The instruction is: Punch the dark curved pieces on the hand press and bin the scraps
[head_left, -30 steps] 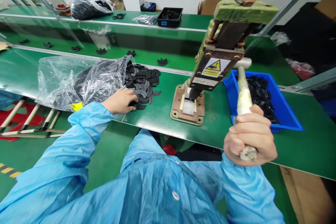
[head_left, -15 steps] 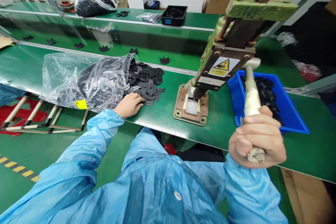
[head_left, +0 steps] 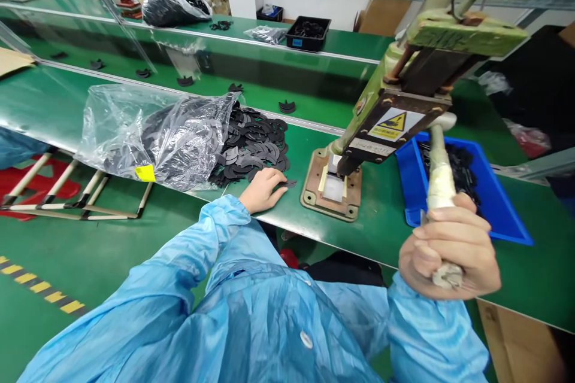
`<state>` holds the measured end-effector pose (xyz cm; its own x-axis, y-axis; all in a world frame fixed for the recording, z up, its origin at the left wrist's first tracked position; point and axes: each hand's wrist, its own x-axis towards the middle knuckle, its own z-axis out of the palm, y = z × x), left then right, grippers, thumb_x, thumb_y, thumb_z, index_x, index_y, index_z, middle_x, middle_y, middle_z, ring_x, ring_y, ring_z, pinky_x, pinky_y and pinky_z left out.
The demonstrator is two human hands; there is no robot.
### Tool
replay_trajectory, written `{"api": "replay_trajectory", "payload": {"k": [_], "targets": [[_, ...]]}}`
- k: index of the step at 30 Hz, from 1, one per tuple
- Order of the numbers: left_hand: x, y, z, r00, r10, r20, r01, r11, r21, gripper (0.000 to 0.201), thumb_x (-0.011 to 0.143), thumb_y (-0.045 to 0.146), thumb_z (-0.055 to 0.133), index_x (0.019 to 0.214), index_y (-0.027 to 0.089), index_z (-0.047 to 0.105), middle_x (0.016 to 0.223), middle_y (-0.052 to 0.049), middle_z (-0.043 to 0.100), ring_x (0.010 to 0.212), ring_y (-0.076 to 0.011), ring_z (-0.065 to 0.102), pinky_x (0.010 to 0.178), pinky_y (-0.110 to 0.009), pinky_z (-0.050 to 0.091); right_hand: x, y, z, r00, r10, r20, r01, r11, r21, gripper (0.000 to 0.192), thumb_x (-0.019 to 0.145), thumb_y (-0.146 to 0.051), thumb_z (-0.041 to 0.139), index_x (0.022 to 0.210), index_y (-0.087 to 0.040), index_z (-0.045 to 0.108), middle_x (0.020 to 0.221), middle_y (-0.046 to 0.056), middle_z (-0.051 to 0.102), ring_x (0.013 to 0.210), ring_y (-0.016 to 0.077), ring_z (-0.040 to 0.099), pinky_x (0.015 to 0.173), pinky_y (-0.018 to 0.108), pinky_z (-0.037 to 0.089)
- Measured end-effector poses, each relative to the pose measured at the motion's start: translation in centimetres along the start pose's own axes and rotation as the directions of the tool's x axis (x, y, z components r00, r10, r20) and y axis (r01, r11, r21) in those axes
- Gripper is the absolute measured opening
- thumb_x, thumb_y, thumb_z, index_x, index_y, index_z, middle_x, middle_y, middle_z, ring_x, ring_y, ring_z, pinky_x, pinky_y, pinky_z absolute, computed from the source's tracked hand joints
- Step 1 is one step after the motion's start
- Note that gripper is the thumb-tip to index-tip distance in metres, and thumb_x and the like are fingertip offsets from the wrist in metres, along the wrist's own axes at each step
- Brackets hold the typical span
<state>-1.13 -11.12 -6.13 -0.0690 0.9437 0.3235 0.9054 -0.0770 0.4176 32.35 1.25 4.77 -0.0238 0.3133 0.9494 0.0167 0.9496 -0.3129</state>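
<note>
From press base (head_left: 335, 206), the ten-o'clock pile (head_left: 258, 146) seems undone, the three-o'clock blue bin (head_left: 507, 215) perhaps done; left hand (head_left: 260, 191) touches a curved piece (head_left: 291, 183) — grip unclear — right hand (head_left: 451, 251) clasps lever (head_left: 441, 173).

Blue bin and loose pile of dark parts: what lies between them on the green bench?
In the head view, the press stands between them on its base plate; nearer the pile, the left hand touches a dark piece.

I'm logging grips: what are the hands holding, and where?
Right hand: the pale lever, near its lower end. Left hand: at a black piece; hold unclear.
</note>
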Motion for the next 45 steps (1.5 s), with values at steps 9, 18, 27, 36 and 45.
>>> {"api": "replay_trajectory", "payload": {"k": [9,18,27,36,45], "targets": [[-6.7,-3.7,-4.6,0.907,-0.331,-0.26,0.387,0.898,0.208,0.05,0.103,0.046,0.06,0.146,0.021,0.054,0.154,-0.021,0.055,0.153,-0.0378,0.046,0.124,-0.059,0.04,-0.2,0.4,0.8,0.997,-0.038,-0.074,0.038,0.999,0.003,0.049,0.081,-0.051,0.078,0.055,-0.023,0.046,0.054,-0.003,0.057,0.07,0.02,0.068,0.101,0.062,0.06],[-5.5,-2.3,-1.0,0.967,-0.193,-0.169,0.207,0.976,0.072,0.058,0.102,0.039,0.062,0.152,0.015,0.05,0.16,-0.025,0.049,0.156,-0.0382,0.044,0.127,-0.058,0.04,0.0,-0.1,0.5,0.999,-0.03,-0.016,0.03,1.0,0.003,0.045,0.084,-0.047,0.076,0.059,-0.022,0.049,0.059,-0.003,0.062,0.076,0.0197,0.069,0.105,0.064,0.058],[-4.1,-1.0,-2.0,0.999,-0.048,-0.019,0.051,0.986,0.161,0.058,0.099,0.055,0.066,0.147,0.022,0.064,0.16,-0.016,0.057,0.165,-0.0406,0.03,0.134,-0.066,0.017,0.2,-0.5,0.6,1.0,-0.021,-0.017,0.022,0.999,0.026,0.04,0.083,-0.043,0.078,0.061,-0.022,0.051,0.062,-0.003,0.064,0.079,0.0192,0.069,0.109,0.063,0.056],[-2.3,0.1,-0.8,0.993,-0.117,-0.014,0.118,0.969,0.219,0.061,0.099,0.058,0.065,0.142,0.016,0.067,0.161,-0.021,0.054,0.167,-0.044,0.022,0.134,-0.069,0.009,0.1,-0.5,0.6,1.0,-0.018,-0.007,0.019,0.999,0.027,0.037,0.084,-0.041,0.077,0.063,-0.023,0.053,0.061,-0.002,0.063,0.08,0.0202,0.069,0.109,0.064,0.055],[0.4,0.8,-1.1,0.982,-0.148,0.115,0.128,0.978,0.166,0.043,0.091,0.053,0.074,0.121,0.023,0.073,0.157,-0.017,0.056,0.167,-0.0444,0.02,0.13,-0.075,0.007,0.2,-0.7,0.5,1.0,-0.008,0.009,0.008,1.0,0.022,0.037,0.085,-0.042,0.077,0.064,-0.023,0.054,0.063,-0.003,0.063,0.08,0.0194,0.069,0.111,0.063,0.055]]}}
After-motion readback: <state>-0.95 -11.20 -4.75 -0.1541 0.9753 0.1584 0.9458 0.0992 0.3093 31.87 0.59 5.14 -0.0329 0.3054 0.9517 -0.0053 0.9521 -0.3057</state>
